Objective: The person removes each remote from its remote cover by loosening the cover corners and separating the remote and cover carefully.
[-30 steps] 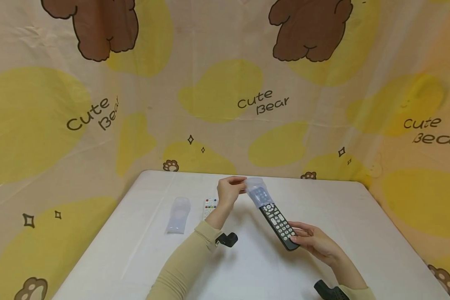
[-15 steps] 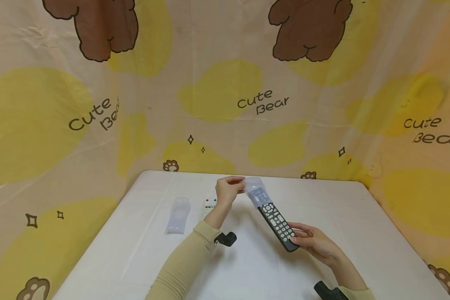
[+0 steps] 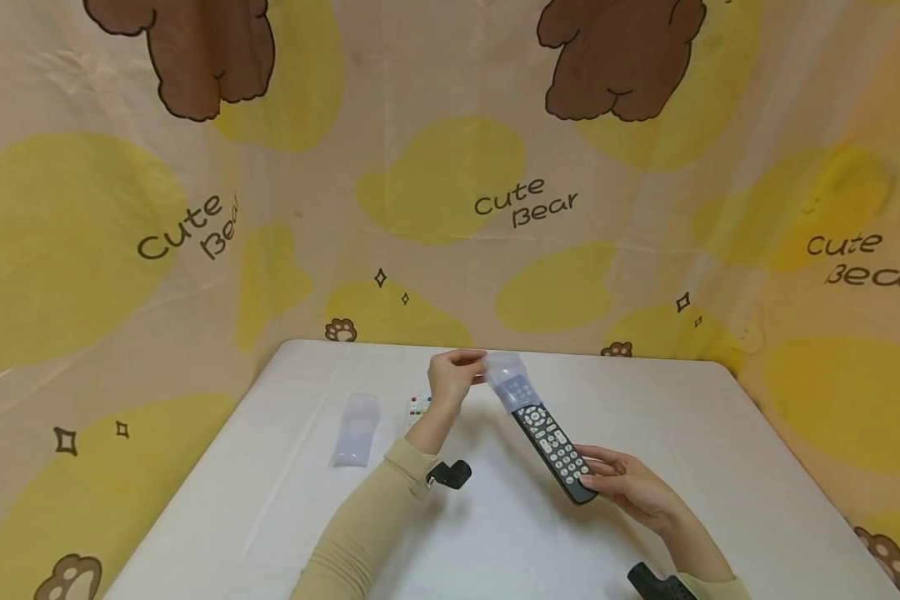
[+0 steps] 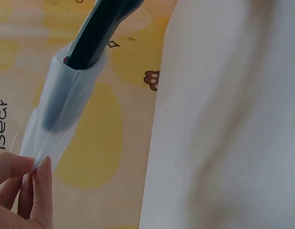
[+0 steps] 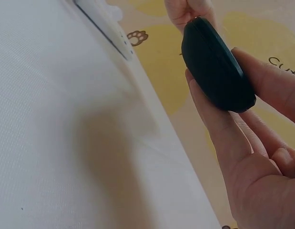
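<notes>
A black remote control with pale buttons is held tilted above the table, its far end inside a translucent cover. My right hand grips the bare near end between thumb and fingers. At the far closed end, the left hand pinches the cover's corner with thumb and fingertips. In the left wrist view the remote enters the mouth of the cover, and slack film lies beyond its tip. The right wrist view shows the remote's dark end between thumb and fingers.
A second translucent cover lies flat on the white table at left. Beside it a white remote with coloured buttons is partly hidden by the left forearm. A patterned cloth hangs behind the table.
The left hand and the covered end of the black remote have shifted slightly left. My right hand stays nearly still, and both grips look the same.
</notes>
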Motion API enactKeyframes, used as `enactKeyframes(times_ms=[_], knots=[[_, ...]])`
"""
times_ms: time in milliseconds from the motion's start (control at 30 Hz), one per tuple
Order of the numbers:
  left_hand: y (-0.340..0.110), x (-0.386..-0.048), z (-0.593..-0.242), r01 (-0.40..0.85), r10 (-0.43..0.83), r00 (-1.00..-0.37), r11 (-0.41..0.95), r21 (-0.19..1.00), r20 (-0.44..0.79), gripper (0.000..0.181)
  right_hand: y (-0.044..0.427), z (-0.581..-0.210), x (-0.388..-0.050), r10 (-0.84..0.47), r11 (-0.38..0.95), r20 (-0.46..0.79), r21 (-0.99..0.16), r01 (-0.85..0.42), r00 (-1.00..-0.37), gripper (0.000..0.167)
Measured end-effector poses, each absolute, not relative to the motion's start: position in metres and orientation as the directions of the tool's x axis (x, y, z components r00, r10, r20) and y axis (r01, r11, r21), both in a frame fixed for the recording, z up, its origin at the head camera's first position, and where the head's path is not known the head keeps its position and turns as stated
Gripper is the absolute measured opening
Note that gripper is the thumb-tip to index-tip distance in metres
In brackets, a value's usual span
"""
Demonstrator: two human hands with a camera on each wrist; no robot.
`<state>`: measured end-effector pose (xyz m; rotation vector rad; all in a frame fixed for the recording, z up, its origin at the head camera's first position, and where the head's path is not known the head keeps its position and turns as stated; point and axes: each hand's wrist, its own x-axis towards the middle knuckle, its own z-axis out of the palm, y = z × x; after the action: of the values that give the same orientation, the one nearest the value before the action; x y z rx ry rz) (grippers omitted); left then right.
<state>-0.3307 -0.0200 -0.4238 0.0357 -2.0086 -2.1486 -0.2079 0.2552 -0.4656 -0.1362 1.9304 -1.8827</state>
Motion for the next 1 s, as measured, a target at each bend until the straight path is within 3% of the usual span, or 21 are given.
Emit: enactKeyframes(times_ms=[1000], knots=[[-0.0265, -0.3339, -0.4236, 0.122, -0.174, -0.980, -0.114, 0.986, 0.101, 0.019, 0.2569, -0.4683, -0.2049, -0.400, 0.044, -0.239, -0.969, 0.242, -0.885, 0.065]])
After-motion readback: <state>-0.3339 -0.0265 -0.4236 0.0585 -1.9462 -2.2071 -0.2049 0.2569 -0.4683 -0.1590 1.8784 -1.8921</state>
